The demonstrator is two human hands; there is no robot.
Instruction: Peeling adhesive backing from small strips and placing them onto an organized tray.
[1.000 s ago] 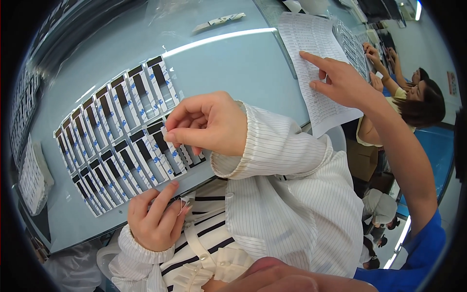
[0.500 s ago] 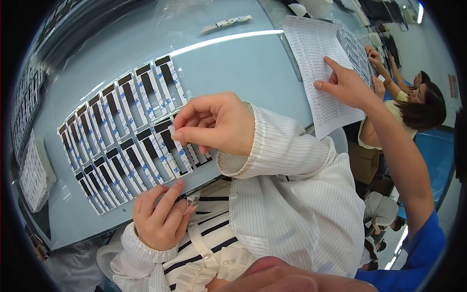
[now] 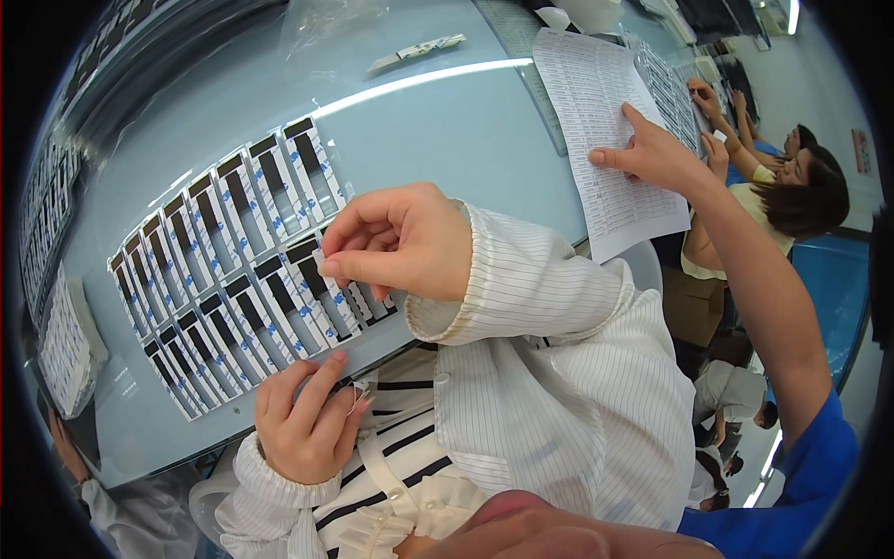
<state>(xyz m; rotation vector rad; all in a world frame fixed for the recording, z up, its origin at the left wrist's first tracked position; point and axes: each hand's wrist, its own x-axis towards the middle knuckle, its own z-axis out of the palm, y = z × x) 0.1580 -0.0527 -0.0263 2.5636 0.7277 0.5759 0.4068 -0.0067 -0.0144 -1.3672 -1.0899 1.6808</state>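
Observation:
A clear tray [image 3: 214, 279] on the table holds two rows of flat, narrow parts with black blocks and white strips printed in blue. My right hand [image 3: 405, 242] is over the tray's right end, thumb and forefinger pinched on a small white piece [image 3: 319, 258] just above a part in the near row. Its other fingers are curled. At the table's near edge, my left hand [image 3: 305, 419] has its fingers bent, forefinger close to the tray's near side. A thin whitish scrap [image 3: 359, 395] shows between its thumb and fingers; its kind is unclear.
To the right, a co-worker's hand [image 3: 652, 154] points at a printed paper sheet [image 3: 605, 140]. A small patterned strip [image 3: 416, 53] lies at the back. Stacked trays [image 3: 70, 345] stand at the left. Other people sit farther right.
The view has shifted slightly. My right hand keeps its pinch over the near row, and my left hand is nearly unmoved. Another person's arm has appeared at the lower left edge.

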